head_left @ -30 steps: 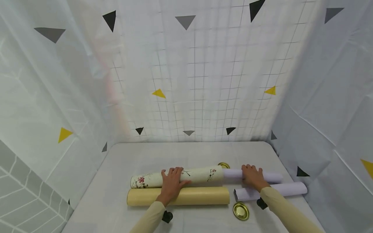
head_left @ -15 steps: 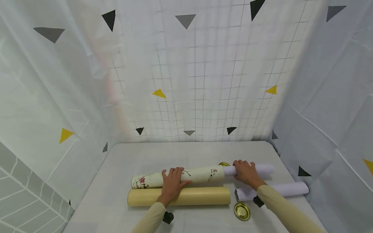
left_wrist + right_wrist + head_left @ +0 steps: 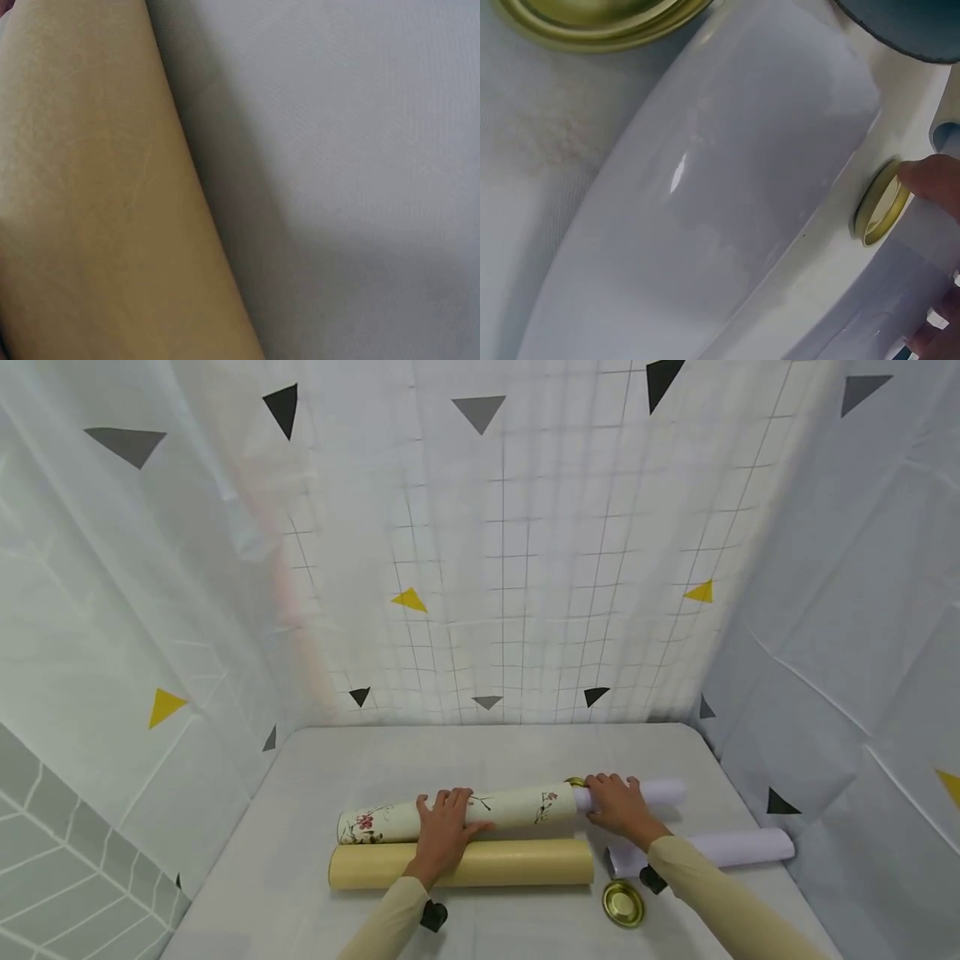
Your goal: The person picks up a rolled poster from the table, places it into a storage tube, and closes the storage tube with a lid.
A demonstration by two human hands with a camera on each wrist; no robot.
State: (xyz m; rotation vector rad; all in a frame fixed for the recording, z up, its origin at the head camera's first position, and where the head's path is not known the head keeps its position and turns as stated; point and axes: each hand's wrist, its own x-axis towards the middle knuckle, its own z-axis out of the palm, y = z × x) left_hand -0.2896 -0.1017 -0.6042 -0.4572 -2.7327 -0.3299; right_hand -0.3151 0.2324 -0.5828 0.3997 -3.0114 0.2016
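My left hand point(image 3: 442, 831) grips a cream cardboard tube point(image 3: 517, 806) printed with red blossoms, its fingers curled over the far side. From the tube's right end sticks a rolled sheet of pale lavender paper point(image 3: 660, 792). That roll is in my right hand point(image 3: 621, 806), close to the tube's mouth; the right wrist view shows the thumb and fingertips around the roll point(image 3: 892, 277). How deep the paper reaches inside is hidden. In front of the floral tube lies a plain yellow tube point(image 3: 525, 864), under my left wrist and filling the left of the left wrist view point(image 3: 97, 187).
A second lavender paper roll point(image 3: 750, 847) lies at the right, partly under my right forearm. One round gold lid point(image 3: 622, 904) is near the front; another gold lid point(image 3: 881, 202) sits behind the tube's mouth. White cloth covers the table point(image 3: 420, 752), with hanging sheets around it.
My right hand has moved left with the lavender paper roll, and less of the roll shows outside the floral tube. The left hand has stayed in place on the tube.
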